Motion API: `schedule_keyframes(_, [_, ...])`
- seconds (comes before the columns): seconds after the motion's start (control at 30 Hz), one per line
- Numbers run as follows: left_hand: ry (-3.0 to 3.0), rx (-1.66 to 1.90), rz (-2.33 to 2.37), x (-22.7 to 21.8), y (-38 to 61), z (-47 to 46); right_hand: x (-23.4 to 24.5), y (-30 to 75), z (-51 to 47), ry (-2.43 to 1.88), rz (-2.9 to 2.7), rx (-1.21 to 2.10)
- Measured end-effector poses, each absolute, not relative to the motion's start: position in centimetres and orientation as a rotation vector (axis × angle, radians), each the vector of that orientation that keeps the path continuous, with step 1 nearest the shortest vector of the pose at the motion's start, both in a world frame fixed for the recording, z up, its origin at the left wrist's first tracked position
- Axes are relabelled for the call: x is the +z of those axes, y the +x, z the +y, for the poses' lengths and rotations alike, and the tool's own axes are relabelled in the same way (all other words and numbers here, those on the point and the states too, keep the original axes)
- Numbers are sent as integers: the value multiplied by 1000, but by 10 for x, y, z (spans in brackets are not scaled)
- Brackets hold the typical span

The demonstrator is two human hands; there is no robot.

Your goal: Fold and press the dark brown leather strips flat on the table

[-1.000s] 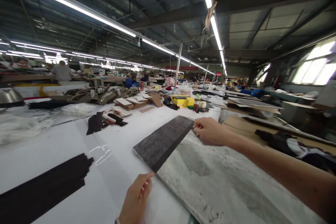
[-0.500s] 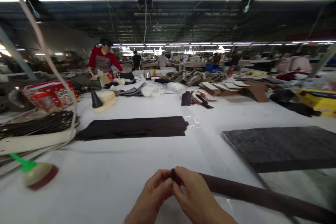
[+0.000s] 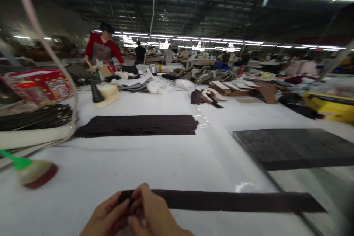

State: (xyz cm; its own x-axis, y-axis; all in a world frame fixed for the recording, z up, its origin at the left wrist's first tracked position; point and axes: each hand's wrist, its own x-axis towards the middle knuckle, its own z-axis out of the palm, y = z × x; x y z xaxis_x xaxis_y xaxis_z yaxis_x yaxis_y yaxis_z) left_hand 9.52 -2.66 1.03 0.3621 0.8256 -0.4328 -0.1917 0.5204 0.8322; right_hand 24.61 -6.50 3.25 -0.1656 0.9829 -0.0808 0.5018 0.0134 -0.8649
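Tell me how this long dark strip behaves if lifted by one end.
Probably floppy: the dark strip is long, thin and lies flat on the white table. Likely light: left hand and right hand pinch only its end. Being flat, it shouldn't roll.

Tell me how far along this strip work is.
Done, it seems: a flat stack of strips lies mid-table. In hand: the left hand and right hand pinch one end of a single dark strip laid across the white table. Left, probably: the dark bundle at the far left, untouched.
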Motion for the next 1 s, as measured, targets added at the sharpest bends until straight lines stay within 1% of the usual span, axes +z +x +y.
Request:
schedule_keyframes(0.07, [836, 769, 974, 17, 89, -26, 29, 248, -60, -1388, -1741, 1067])
schedule_keyframes(0.23, [993, 874, 1099, 18, 70, -22, 28, 245, -34, -1473, -1925, 740])
schedule_keyframes(0.4, [1085, 891, 1172, 6, 54, -25, 31, 222, -16, -1446, -2116, 879])
schedule_keyframes(0.47, [1135, 899, 1233, 5, 46, -27, 26, 211, -12, -1471, -2137, 881])
schedule_keyframes(0.53, [1236, 908, 1400, 8, 36, -31, 20, 201, -9, -1491, -2162, 854])
schedule_keyframes(0.63, [1584, 1020, 1718, 13, 22, -39, 13, 189, -7, -1471, -2213, 816])
schedule_keyframes(0.7, [1915, 1103, 1793, 14, 14, -43, 10, 184, -4, -1437, -2244, 771])
schedule_keyframes(0.77, [2257, 1071, 1692, 12, 8, -44, 9, 180, -1, -1408, -2268, 725])
schedule_keyframes(0.87, [2697, 889, 1446, 4, 2, -43, 7, 176, 4, -1377, -2300, 697])
schedule_keyframes(1.0, [3004, 787, 1385, -10, -6, -40, 3, 173, 8, -1327, -2318, 665])
